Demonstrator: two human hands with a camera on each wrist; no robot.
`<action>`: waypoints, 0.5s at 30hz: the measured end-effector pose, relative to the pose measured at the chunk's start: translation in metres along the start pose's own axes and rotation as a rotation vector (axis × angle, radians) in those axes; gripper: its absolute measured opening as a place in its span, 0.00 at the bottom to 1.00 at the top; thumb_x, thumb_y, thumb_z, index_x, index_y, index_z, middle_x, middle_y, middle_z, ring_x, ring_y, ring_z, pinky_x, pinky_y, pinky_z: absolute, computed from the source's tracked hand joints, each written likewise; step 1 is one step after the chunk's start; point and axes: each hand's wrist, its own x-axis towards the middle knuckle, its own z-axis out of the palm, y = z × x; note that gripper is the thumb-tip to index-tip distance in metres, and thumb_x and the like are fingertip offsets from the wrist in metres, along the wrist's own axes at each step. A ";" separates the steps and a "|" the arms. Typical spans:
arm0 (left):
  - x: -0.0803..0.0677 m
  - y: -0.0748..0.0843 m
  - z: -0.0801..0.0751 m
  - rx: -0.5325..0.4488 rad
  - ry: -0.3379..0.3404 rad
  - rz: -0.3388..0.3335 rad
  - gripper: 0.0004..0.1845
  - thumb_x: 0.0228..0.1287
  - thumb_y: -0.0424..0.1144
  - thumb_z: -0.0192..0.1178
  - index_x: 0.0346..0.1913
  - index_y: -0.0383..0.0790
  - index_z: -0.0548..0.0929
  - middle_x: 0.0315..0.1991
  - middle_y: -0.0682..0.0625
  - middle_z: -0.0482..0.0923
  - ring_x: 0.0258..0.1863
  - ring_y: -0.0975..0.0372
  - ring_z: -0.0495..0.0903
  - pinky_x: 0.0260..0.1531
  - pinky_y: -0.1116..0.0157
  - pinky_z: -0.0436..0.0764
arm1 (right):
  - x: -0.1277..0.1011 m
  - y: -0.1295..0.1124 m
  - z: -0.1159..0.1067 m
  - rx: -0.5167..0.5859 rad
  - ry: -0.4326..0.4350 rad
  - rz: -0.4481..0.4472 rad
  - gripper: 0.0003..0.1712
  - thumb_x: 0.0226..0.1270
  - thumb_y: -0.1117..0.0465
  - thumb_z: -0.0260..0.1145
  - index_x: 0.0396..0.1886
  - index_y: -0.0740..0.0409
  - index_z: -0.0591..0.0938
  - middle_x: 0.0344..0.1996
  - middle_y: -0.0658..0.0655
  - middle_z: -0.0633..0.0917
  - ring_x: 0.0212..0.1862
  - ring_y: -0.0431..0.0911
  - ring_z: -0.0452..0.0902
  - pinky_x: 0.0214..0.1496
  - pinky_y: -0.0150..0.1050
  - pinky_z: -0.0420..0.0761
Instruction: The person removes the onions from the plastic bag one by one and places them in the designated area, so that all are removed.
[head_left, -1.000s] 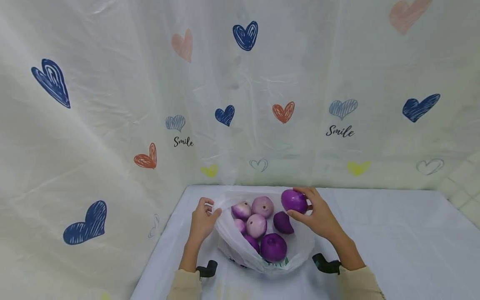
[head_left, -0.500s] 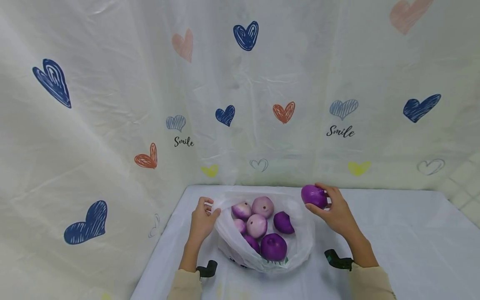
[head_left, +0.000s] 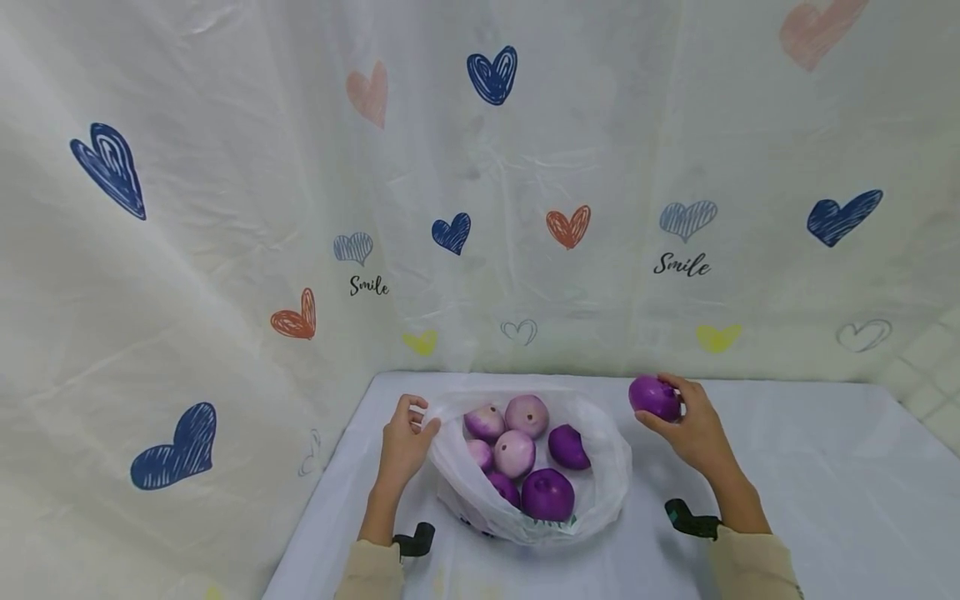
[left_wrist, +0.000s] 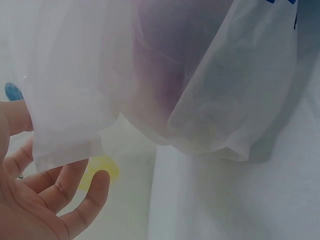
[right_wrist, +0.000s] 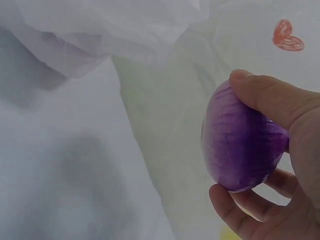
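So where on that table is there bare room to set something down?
The widest bare patch of table lies right of the right hand and its onion. A smaller one lies on the bag's near side, between the sleeves. It's crowded inside the bag, where the other onions sit, and at its left rim, where the left hand holds it.

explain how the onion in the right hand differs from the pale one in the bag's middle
The held onion is mostly purple; the pale onion is pinkish white. The held onion is outside the bag, in the right hand; the pale onion lies inside it. Both are rounded.
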 end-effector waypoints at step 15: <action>0.000 -0.001 0.003 0.000 0.003 0.004 0.13 0.67 0.39 0.67 0.50 0.45 0.76 0.37 0.45 0.84 0.33 0.58 0.79 0.33 0.62 0.79 | 0.003 0.045 0.004 -0.144 0.036 0.059 0.47 0.65 0.51 0.73 0.74 0.68 0.62 0.66 0.79 0.65 0.63 0.75 0.62 0.57 0.75 0.72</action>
